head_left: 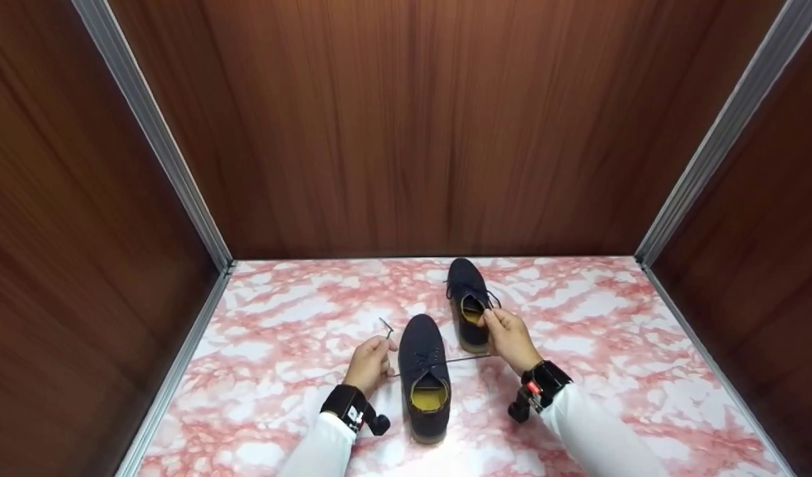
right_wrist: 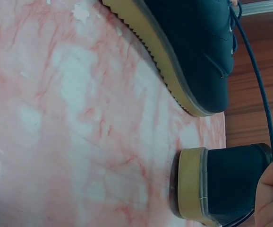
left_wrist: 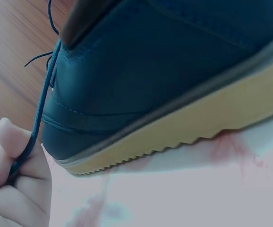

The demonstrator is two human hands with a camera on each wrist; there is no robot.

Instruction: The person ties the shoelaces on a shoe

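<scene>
A dark navy lace-up shoe [head_left: 420, 341] with a yellow insole stands between my two hands, its toe pointing to the back wall. From its eyelets the two ends of its shoelace [head_left: 468, 358] run out to either side. My left hand [head_left: 370, 362], left of the shoe, grips one end, and the lace crosses its curled fingers in the left wrist view. On the other side my right hand [head_left: 512, 336] pinches the other end, as the right wrist view also shows in part. That hand overlaps the heel area of a second matching shoe [head_left: 467, 281] farther back.
The shoes stand on a red-and-white marbled surface [head_left: 280, 384]. Brown wood-grain panels enclose it: a back wall [head_left: 406, 132], a left wall [head_left: 81, 232] and a right wall [head_left: 757, 265], with grey metal strips along the corners.
</scene>
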